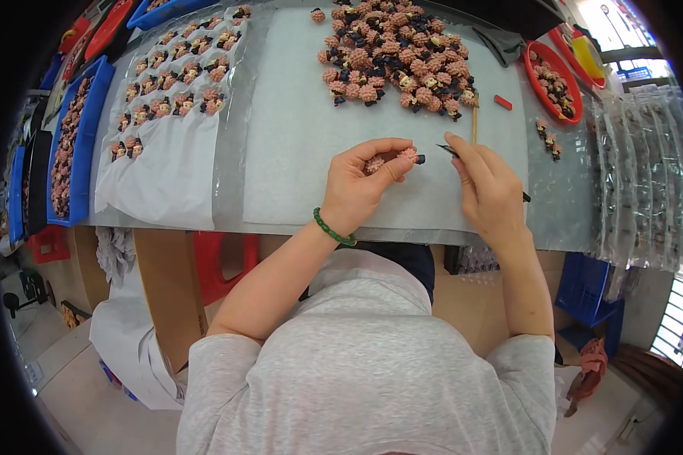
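My left hand (354,186), with a green bead bracelet at the wrist, is closed around small pink, bumpy figurines (407,155). One shows a dark part sticking out past the fingertips, and another is partly hidden in the palm. A little to the right, my right hand (495,186) grips a thin tool with a dark pointed tip (447,149). Its kind cannot be made out, as the fingers cover most of it. The tip points toward the held figurine, apart from it. Beyond both hands lies a heap of similar figurines (395,57) on a white sheet (296,152).
At left, rows of figurines (182,72) stand on white paper (163,174). A blue tray (102,83) of pink pieces is farther left. A red bowl (577,106), a red stick-like piece (503,101) and a thin wooden stick (475,125) lie right. Clear plastic packs (645,174) hang over the right edge.
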The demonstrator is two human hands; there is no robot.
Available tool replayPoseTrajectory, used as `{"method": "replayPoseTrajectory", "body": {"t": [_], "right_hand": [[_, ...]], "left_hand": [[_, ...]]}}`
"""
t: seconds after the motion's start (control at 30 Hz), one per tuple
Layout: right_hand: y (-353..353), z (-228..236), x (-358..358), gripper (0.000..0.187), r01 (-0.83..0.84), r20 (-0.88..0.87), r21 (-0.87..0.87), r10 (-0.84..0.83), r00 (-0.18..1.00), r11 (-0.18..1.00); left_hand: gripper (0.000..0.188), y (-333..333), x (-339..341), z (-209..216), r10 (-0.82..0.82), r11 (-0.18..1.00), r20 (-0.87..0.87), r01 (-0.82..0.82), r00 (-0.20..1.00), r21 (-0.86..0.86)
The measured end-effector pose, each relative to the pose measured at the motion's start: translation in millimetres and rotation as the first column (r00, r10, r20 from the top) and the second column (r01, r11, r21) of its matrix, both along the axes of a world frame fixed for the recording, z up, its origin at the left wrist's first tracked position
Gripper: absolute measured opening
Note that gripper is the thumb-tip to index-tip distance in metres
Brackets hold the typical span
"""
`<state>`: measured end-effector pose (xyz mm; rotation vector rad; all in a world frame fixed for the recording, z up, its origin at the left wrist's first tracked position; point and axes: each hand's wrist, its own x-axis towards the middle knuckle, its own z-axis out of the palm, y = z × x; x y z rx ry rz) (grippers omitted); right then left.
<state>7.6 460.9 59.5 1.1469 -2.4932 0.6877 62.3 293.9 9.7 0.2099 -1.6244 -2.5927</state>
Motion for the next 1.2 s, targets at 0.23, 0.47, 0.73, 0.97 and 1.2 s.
{"method": "replayPoseTrajectory", "body": {"t": [0.23,0.47,0.73,0.97,1.2], "right_hand": [[-9.6,3.8,1.6,0.016,-0.066,-0.075,0.072,0.072,0.995,0.995],[-8.3,2.3,0.2,0.019,-0.045,-0.132,0.166,0.067,0.989,0.985],[-8.9,-0.2,-2.6,0.022,-0.068,-0.179,0.193,0.103,0.978,0.979],[-8.8,-0.7,-3.1,0.022,-0.058,-0.203,0.204,0.1,0.974,0.977],[-7.6,-0.2,-3.1,0.021,-0.067,-0.215,0.219,0.115,0.97,0.973]], "left_hand": [[0.022,-0.4,0.5,-0.3,0.0,1.0,0.009,0.0,1.0,0.012],[0.022,-1.2,0.3,-2.5,-0.026,1.0,0.014,0.026,1.0,-0.014],[0.022,-1.0,0.1,-2.1,-0.025,1.0,0.017,0.024,1.0,0.007],[0.022,-1.4,0.4,-0.6,-0.039,0.999,0.026,0.039,0.999,0.004],[0.021,-1.3,0.9,-0.9,-0.045,0.999,0.02,0.045,0.999,-0.011]]}}
